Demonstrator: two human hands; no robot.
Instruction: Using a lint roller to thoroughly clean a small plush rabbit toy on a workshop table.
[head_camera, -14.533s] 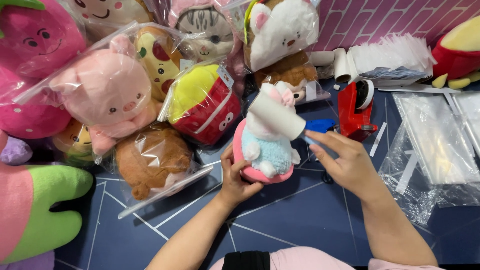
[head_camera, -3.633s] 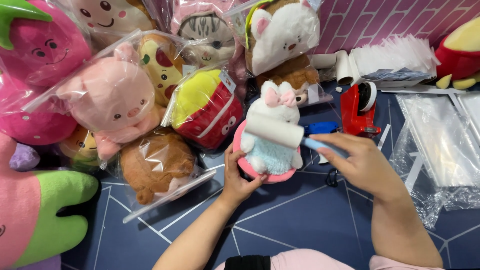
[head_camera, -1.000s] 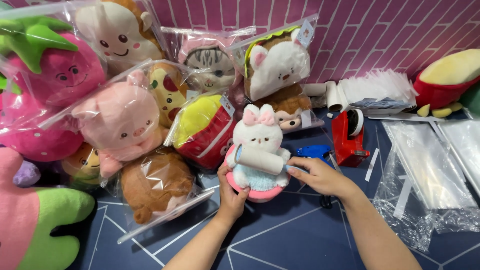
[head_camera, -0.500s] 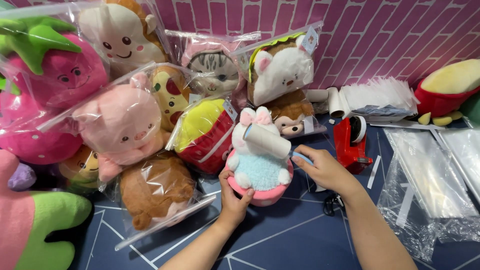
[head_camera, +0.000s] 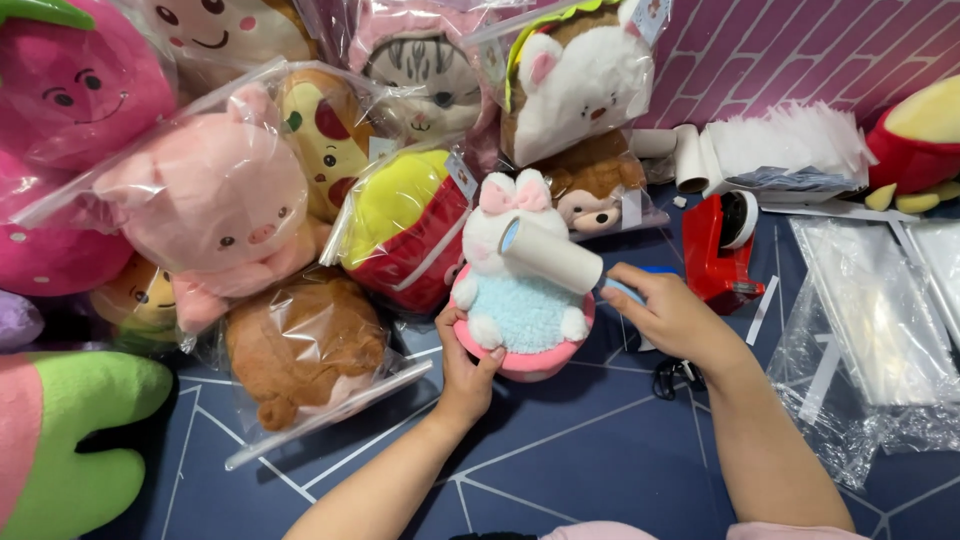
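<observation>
The left hand (head_camera: 468, 365) is gripping the pink base of a white bunny plush (head_camera: 520, 290) from below, its fingers curled onto the rim — the grip is clamped on the toy. The bunny, with a pink bow between its ears and a pale blue belly, is sitting upright on the dark blue surface (head_camera: 560, 460), near the middle of the view.

The right hand (head_camera: 672, 315) is wrapped around the blue handle of a lint roller (head_camera: 552, 254), grip closed on it. The roller's white paper drum is lying tilted across the bunny's face and chest, touching the fur.

Just left of the bunny, a plush shaped like a red carton of fries (head_camera: 405, 228) is leaning in its clear bag, touching the toy's side. Further left, a bagged pink pig (head_camera: 215, 215) is resting on a bagged brown plush (head_camera: 300, 345). Behind the bunny, a white bear-like plush (head_camera: 580, 85) in a bag is standing against the pink brick wall (head_camera: 770, 50).

To the right of the hand, a red tape dispenser (head_camera: 722, 245) is sitting on the surface, with a heap of clear plastic bags (head_camera: 880, 330) beyond it — some flat, some crumpled.
</observation>
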